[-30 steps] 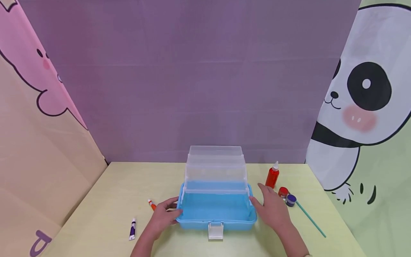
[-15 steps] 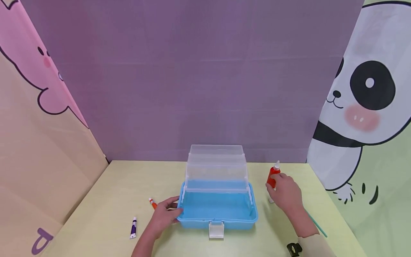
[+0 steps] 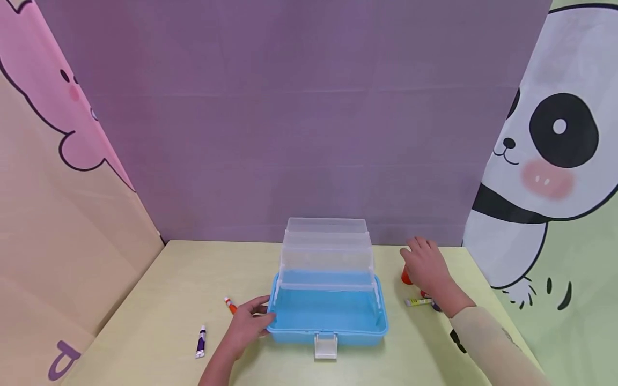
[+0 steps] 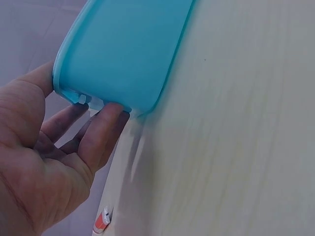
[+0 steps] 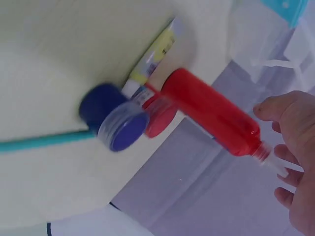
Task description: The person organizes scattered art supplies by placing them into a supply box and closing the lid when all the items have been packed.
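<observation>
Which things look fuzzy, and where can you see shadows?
Right wrist view: the round dark blue jar and thin teal stick look blurry; left wrist view: a soft shadow lies on the pale wooden table near the light-blue plastic box; head view: one shows beside the cream cloth sleeve.

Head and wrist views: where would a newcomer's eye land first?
The open blue box catches the eye first, low centre in the head view, the left hand gripping its end. Then come the panda picture at far right and the bright red bottle beside the right hand.
</observation>
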Motion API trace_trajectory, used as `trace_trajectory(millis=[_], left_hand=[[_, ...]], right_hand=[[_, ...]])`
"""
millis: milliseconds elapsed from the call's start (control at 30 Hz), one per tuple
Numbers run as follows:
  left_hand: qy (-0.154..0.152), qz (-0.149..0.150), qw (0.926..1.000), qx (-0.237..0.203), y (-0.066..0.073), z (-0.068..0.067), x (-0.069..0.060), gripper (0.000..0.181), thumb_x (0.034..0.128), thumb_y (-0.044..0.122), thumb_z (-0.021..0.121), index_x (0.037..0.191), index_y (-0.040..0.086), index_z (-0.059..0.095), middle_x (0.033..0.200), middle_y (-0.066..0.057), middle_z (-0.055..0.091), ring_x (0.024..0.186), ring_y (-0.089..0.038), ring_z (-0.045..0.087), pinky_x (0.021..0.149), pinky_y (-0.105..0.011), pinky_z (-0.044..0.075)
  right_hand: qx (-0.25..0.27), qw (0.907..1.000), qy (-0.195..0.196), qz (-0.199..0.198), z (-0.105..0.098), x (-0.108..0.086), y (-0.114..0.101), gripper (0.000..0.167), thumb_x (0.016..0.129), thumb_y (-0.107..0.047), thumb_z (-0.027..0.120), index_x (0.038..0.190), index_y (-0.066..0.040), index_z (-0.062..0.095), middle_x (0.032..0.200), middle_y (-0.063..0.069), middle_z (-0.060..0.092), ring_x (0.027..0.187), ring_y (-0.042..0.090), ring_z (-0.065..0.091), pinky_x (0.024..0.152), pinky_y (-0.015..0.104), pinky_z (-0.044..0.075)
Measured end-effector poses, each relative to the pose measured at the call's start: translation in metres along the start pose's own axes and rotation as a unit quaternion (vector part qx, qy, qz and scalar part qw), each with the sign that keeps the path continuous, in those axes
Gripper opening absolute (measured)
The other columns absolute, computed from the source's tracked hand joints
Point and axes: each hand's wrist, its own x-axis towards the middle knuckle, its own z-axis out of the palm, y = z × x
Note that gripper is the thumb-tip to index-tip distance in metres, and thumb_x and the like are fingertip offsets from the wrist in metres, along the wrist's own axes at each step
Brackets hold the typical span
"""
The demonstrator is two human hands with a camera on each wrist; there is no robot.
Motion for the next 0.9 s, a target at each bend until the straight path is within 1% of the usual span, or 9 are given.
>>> trace_trajectory(millis=[133,233,400,633,700,767,833,900], left_hand=[[0.001,-0.004,1.0,0.005,0.0,-0.001,-0.001,0.049,0.0841,0.004,0.071,0.131,-0.002,0.057,0.102,-0.016,0.06,0.083,-0.024,0.063,0.066,-0.039,0.058],[0.003,-0.007,0.9999,0.009,0.002,-0.002,-0.002,0.049,0.0839,0.004,0.071,0.131,-0.002,0.057,0.102,-0.016,0.06,0.082,-0.024,0.063,0.066,-0.039,0.058],[0.001,-0.006,0.9998,0.016,0.007,-0.002,-0.004,0.049,0.0842,0.004,0.07,0.131,-0.001,0.057,0.103,-0.017,0.06,0.083,-0.026,0.062,0.066,-0.039,0.058],[-0.004,-0.003,0.9998,0.02,0.007,0.0,-0.004,0.049,0.0845,0.004,0.07,0.131,-0.002,0.057,0.103,-0.017,0.059,0.085,-0.026,0.062,0.067,-0.038,0.058],[-0.005,0.0,0.9998,0.021,0.006,0.0,-0.003,0.049,0.0846,0.004,0.07,0.131,-0.001,0.057,0.103,-0.017,0.059,0.084,-0.026,0.062,0.067,-0.038,0.058],[-0.006,0.001,0.9998,0.021,0.005,0.0,-0.003,0.049,0.085,0.005,0.07,0.132,-0.001,0.056,0.104,-0.017,0.059,0.085,-0.025,0.062,0.067,-0.038,0.058],[-0.005,-0.001,0.9998,0.021,0.005,0.0,-0.002,0.049,0.0852,0.005,0.07,0.132,-0.001,0.056,0.104,-0.016,0.059,0.085,-0.025,0.062,0.067,-0.038,0.058],[-0.003,-0.004,0.9998,0.021,0.004,0.0,-0.003,0.049,0.0853,0.006,0.07,0.132,-0.001,0.056,0.104,-0.016,0.059,0.085,-0.025,0.062,0.067,-0.038,0.058]], right_hand=[[-0.038,0.9983,-0.033,-0.03,0.006,0.005,0.006,0.028,0.078,-0.014,0.08,0.101,-0.006,0.068,0.109,0.017,0.058,0.105,0.038,0.049,0.091,0.051,0.042],[-0.05,0.9962,-0.052,-0.049,0.008,0.008,0.007,0.029,0.076,-0.012,0.081,0.101,-0.008,0.068,0.11,0.017,0.058,0.105,0.038,0.049,0.091,0.052,0.041],[-0.079,0.9919,-0.079,-0.061,0.009,0.011,0.009,0.033,0.073,-0.014,0.084,0.102,-0.011,0.069,0.112,0.016,0.058,0.107,0.038,0.047,0.093,0.051,0.039],[-0.124,0.9827,-0.106,-0.087,0.008,0.013,0.012,0.04,0.063,-0.019,0.092,0.095,-0.012,0.069,0.102,0.014,0.059,0.101,0.035,0.047,0.09,0.05,0.039],[-0.151,0.977,-0.111,-0.101,0.008,0.015,0.012,0.037,0.063,-0.019,0.092,0.091,-0.013,0.068,0.095,0.012,0.058,0.097,0.033,0.047,0.087,0.048,0.039],[-0.19,0.9677,-0.114,-0.12,0.008,0.017,0.011,0.033,0.064,-0.02,0.092,0.085,-0.013,0.067,0.089,0.009,0.056,0.092,0.03,0.046,0.082,0.044,0.039],[-0.234,0.9551,-0.115,-0.141,0.01,0.02,0.007,0.029,0.066,-0.022,0.091,0.078,-0.013,0.065,0.083,0.008,0.054,0.087,0.028,0.045,0.077,0.04,0.037],[-0.276,0.941,-0.112,-0.161,0.011,0.023,0.003,0.028,0.067,-0.023,0.09,0.073,-0.012,0.064,0.081,0.007,0.055,0.086,0.027,0.045,0.076,0.039,0.037]])
